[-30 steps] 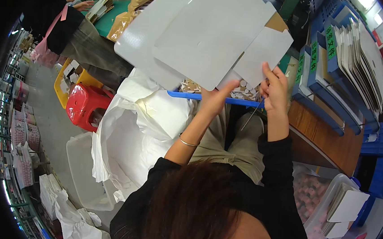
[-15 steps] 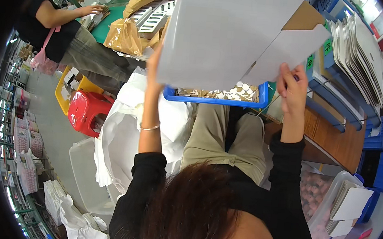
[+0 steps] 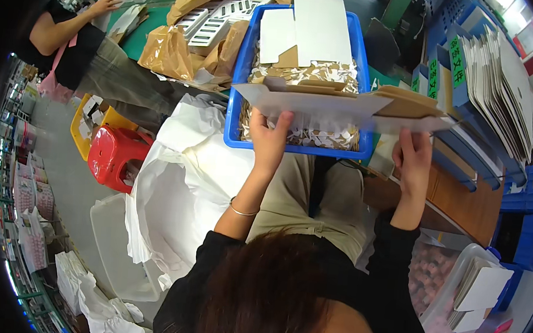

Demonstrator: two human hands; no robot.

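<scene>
A white cardboard box blank [image 3: 328, 104] with brown inner faces is tipped almost edge-on above the blue tray, its flaps standing partly folded. Its near edge is gripped by my left hand [image 3: 270, 138], thumb up, fingers partly hidden behind the board. At the right end, my right hand [image 3: 414, 156] pinches the lower edge, a little blurred. The blue tray [image 3: 232, 126] beneath holds many small white and brown paper scraps [image 3: 328, 137]. On the scraps at its far end lie flat white card pieces [image 3: 322, 30].
Left of the tray, a brown paper wrapping [image 3: 169, 52] holds white slotted parts [image 3: 211, 32]. White sheeting [image 3: 179, 159] hangs by my left leg, near a red stool [image 3: 112, 157]. Upright folders [image 3: 498, 91] stand right. A co-worker's arm [image 3: 71, 29] reaches over the green table.
The box blank has swung from a broad upright face to nearly edge-on and come lower, uncovering the tray. My left hand has shifted right; my right hand has moved slightly down.
</scene>
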